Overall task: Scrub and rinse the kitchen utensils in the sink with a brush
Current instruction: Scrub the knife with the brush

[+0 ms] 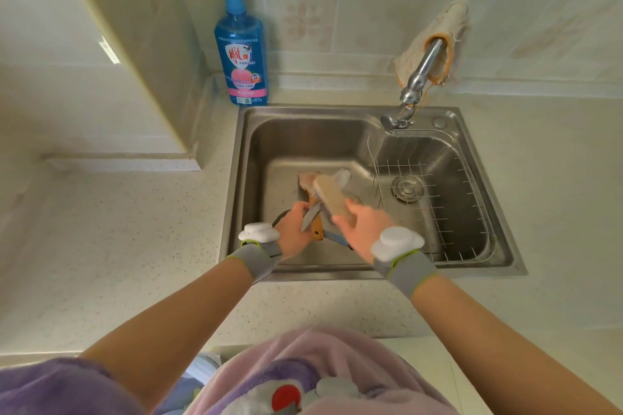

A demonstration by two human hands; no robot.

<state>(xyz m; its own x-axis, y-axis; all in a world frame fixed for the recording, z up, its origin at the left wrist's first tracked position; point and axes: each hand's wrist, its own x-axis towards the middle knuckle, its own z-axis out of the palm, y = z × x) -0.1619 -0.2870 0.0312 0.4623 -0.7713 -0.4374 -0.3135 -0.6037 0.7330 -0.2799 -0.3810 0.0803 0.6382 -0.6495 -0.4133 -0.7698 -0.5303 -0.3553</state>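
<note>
Over the steel sink (242,158), my left hand (293,229) grips a small knife (312,216) whose metal blade points up and to the right. My right hand (364,229) holds a wooden scrubbing brush (332,194), bristles turned toward the blade, and the brush looks blurred. Below the hands lie a wooden-handled utensil (317,229) and a blue-handled one (337,238), both partly hidden. A pale spatula-like utensil (307,178) lies on the sink floor behind the brush.
A wire rack (438,199) fills the sink's right half around the drain (408,188). The tap (418,77) stands at the back with a cloth (448,30) draped behind it; no water is visible. A blue dish-soap bottle (241,44) stands at the back left corner.
</note>
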